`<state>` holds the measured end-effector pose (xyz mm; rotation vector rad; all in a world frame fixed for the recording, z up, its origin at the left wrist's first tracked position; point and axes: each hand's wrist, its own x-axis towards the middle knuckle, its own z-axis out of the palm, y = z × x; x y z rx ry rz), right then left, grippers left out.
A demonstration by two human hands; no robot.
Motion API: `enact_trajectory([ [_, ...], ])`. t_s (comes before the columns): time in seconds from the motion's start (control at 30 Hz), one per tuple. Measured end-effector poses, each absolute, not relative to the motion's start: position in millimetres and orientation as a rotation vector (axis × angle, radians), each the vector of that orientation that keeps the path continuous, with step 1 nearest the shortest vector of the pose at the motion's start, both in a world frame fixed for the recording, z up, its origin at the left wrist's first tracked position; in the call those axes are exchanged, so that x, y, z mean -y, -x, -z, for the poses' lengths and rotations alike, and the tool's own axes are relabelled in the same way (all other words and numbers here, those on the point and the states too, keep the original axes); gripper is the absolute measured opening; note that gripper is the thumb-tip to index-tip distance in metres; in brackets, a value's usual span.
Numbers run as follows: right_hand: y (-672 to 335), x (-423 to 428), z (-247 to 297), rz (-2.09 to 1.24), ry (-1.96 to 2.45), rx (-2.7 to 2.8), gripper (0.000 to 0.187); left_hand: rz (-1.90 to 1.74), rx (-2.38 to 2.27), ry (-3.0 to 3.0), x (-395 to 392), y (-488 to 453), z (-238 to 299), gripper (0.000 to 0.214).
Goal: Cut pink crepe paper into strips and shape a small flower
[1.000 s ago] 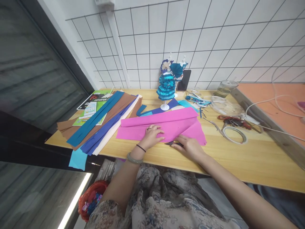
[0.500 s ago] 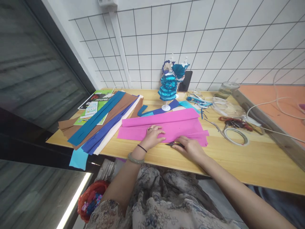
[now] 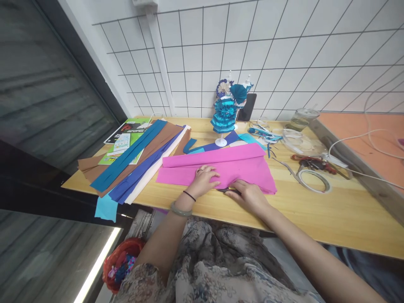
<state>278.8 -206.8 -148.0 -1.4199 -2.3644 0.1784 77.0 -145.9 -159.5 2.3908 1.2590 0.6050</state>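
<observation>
A folded sheet of pink crepe paper [image 3: 233,166] lies across the middle of the wooden table [image 3: 331,210]. My left hand [image 3: 203,180] rests flat on its near edge, fingers stretched out and pressing the paper down. My right hand [image 3: 249,194] is closed on a pair of dark scissors [image 3: 227,190] at the paper's near edge, the blades pointing left toward my left hand.
Long strips of teal, brown, blue and white crepe paper [image 3: 139,158] lie at the left over a green booklet [image 3: 126,134]. A small figure in blue paper rosettes [image 3: 226,111] stands at the back. Tape rolls [image 3: 314,181], a glass jar [image 3: 300,118] and cables sit right.
The cut strip at the pink paper's right end, lifted apart half a second ago, lies flat against the sheet again. Both hands have stayed nearly in place.
</observation>
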Motion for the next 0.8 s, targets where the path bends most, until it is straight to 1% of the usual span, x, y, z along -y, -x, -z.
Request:
enact_trajectory([
  [0.8, -270.2, 206.5, 145.6, -0.167, 1.422, 2.375, 0.030, -0.647, -1.252, -2.364, 145.6, -77.3, 159.3, 0.026],
])
